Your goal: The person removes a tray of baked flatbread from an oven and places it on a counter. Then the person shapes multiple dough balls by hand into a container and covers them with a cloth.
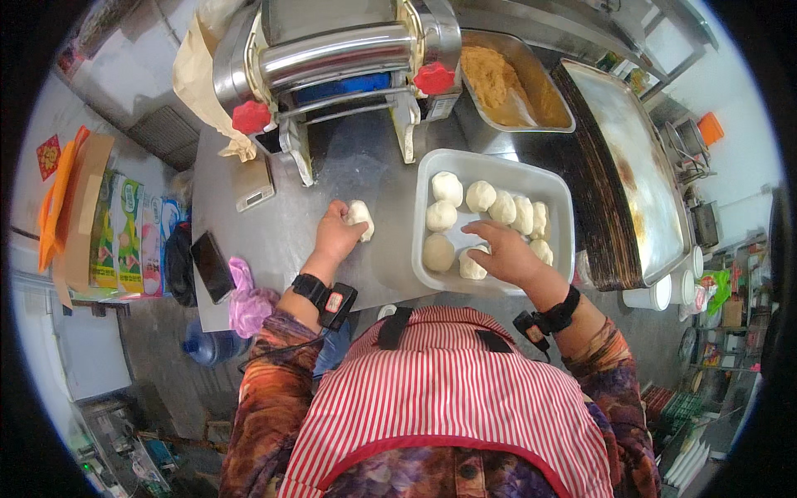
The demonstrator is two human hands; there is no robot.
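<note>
Stainless steel forms the worktable (282, 232) in a cramped kitchen, seen from above the head of a person in a red-and-white striped apron (448, 390).

At the table's centre, the left hand (339, 234) is curled around a small white dough piece (361, 219), pressing it against the steel. The piece is a stubby lump with its longer side running roughly away from the person, toward the machine behind it.

Just to its right sits a white rectangular plastic tray (556, 192), its long side lying across the table, holding about ten rounded dough balls (480, 196) in loose rows. The right hand (508, 253) reaches into the tray's near edge, fingers spread low over one dough ball (473, 266) and touching it; whether it grips the ball cannot be told.

Behind the hands stands a shiny dough roller machine (340, 58) with red knobs. A metal pan (554, 116) of brownish filling lies right of it, beside a large flat griddle (631, 166). Near the table's left edge are a small scale (252, 183), a dark phone (212, 266) and a crumpled pink cloth (247, 299).
</note>
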